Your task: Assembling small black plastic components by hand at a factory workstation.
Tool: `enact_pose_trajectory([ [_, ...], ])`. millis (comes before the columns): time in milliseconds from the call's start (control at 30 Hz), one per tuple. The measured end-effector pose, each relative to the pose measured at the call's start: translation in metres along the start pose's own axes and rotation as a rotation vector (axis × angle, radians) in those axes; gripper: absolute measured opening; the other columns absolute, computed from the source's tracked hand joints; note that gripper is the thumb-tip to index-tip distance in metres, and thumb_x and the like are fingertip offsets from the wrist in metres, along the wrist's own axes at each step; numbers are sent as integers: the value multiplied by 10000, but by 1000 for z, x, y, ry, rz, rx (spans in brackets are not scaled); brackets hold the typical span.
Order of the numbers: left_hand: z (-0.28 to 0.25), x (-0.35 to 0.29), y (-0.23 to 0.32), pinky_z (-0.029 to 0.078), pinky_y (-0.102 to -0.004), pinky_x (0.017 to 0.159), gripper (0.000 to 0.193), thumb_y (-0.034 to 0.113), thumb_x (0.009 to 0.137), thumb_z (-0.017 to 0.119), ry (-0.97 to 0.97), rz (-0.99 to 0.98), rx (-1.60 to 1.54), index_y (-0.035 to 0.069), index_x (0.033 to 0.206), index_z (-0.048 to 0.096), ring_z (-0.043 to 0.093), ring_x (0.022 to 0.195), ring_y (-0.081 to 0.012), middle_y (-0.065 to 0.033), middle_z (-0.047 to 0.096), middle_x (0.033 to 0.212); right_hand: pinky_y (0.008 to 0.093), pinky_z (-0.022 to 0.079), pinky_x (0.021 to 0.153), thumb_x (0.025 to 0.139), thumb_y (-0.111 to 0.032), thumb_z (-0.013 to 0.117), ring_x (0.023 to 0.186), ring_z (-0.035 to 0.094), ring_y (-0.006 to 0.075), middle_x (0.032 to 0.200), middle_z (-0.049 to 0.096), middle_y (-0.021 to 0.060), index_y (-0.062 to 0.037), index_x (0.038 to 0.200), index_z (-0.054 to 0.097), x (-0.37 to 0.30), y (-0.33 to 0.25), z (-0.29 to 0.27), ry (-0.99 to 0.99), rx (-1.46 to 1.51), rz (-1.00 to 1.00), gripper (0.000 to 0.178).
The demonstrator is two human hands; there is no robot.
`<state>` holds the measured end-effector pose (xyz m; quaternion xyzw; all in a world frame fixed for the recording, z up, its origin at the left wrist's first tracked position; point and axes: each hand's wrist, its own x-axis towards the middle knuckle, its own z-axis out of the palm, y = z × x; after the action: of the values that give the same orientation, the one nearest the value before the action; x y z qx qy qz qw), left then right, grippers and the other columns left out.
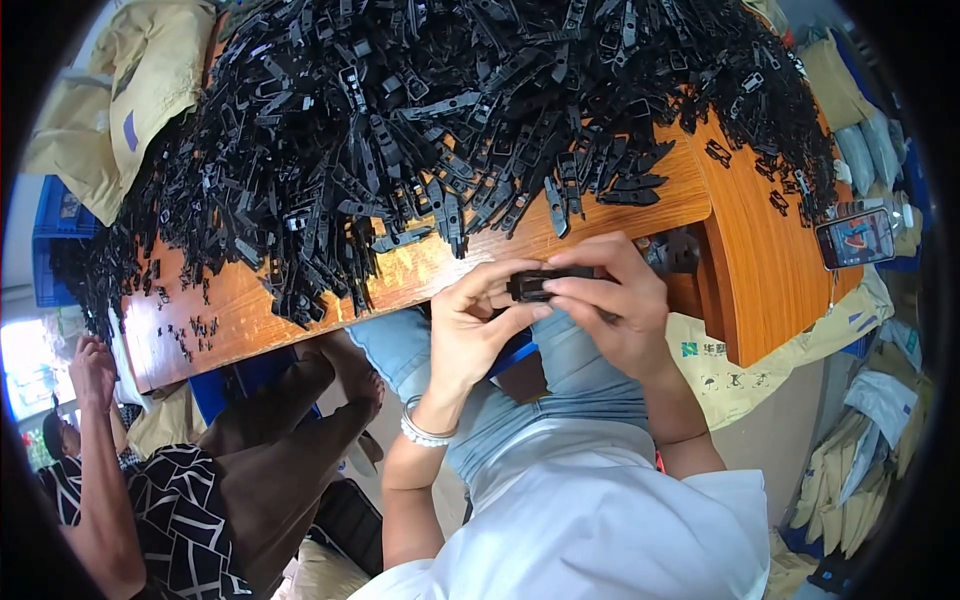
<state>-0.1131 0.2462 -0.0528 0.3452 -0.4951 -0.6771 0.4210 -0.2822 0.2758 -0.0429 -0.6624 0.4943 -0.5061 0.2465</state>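
Both hands meet just below the near edge of the wooden table (pixel 430 270), over my lap. My left hand (pixel 470 330) and my right hand (pixel 610 300) together pinch one small black plastic part (pixel 535 284) between fingertips and thumbs. A beaded bracelet sits on my left wrist. A huge heap of long black plastic pieces (pixel 450 110) covers most of the tabletop right above my hands. A few loose pieces (pixel 625 190) lie at the heap's near edge.
A phone (pixel 855 238) with a lit screen lies at the table's right end. Yellowish sacks (pixel 150 80) sit at the far left, more bags (pixel 860 440) on the floor at right. Another person's arm (pixel 95 420) and patterned clothing are at lower left. A blue crate (pixel 60 215) stands left.
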Motion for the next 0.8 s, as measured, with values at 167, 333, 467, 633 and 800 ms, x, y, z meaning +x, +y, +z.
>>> enact_pose_trajectory([
  [167,-5,-3,-5,497,-236,755,354,-115,711,631,18,39,36,-58,1054,562,608,852,-140,-96,620,950,292,424,704,708,-70,644,885,532,233,1013,590,98,-38,837,674,6,3,4,-99,7,-116,136],
  [333,-9,-3,-8,466,-230,595,275,11,759,643,49,-91,-221,-47,1022,588,596,629,-111,-78,626,873,291,422,672,727,-132,653,839,546,241,987,603,130,-11,866,653,-5,6,7,-80,110,-89,184],
  [467,-28,24,-5,429,-310,535,130,40,807,574,382,270,899,-20,921,590,555,588,-182,-90,560,746,234,415,618,771,-152,642,743,535,160,928,619,132,27,874,626,-20,13,8,67,231,48,208],
  [633,-45,29,-3,446,-371,562,154,17,750,574,464,391,1307,3,903,572,551,686,-307,-129,517,855,171,400,601,831,-96,570,698,487,66,997,590,90,45,926,605,-19,10,16,188,297,355,174],
  [800,-61,11,11,437,-364,568,179,59,761,590,515,201,1456,22,930,543,557,688,-307,-132,506,869,171,404,599,837,-97,559,697,498,66,1018,583,95,50,942,604,-22,10,17,191,314,366,185],
])
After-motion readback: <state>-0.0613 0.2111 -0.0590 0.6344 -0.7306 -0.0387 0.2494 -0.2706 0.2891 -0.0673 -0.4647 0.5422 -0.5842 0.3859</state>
